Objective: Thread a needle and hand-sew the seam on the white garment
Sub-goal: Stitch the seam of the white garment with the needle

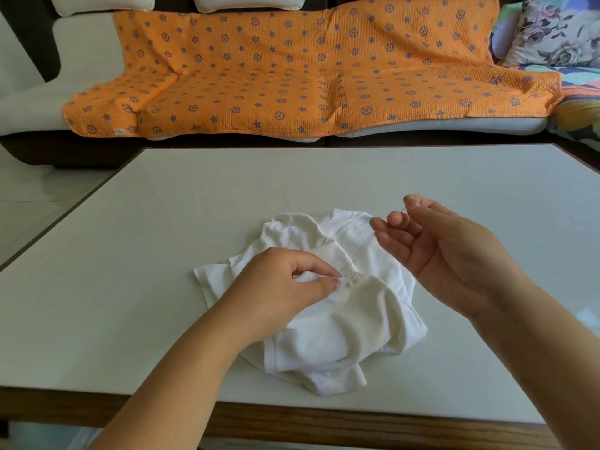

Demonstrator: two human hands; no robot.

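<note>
A crumpled white garment (350,323) lies on the table in front of me. My left hand (279,293) rests on it and pinches a fold of the fabric between thumb and forefinger near the seam. My right hand (444,241) is raised above the garment's right side, palm up, and pinches a thin needle (420,191) between thumb and forefinger. The needle's tip points up and to the right. A fine thread (370,240) runs down from the right hand to the fabric beside my left thumb.
The white table (227,196) has a wooden front edge (324,423) near me. Behind it stands a sofa draped with an orange patterned blanket (292,76). A floral cushion (558,34) sits at the far right.
</note>
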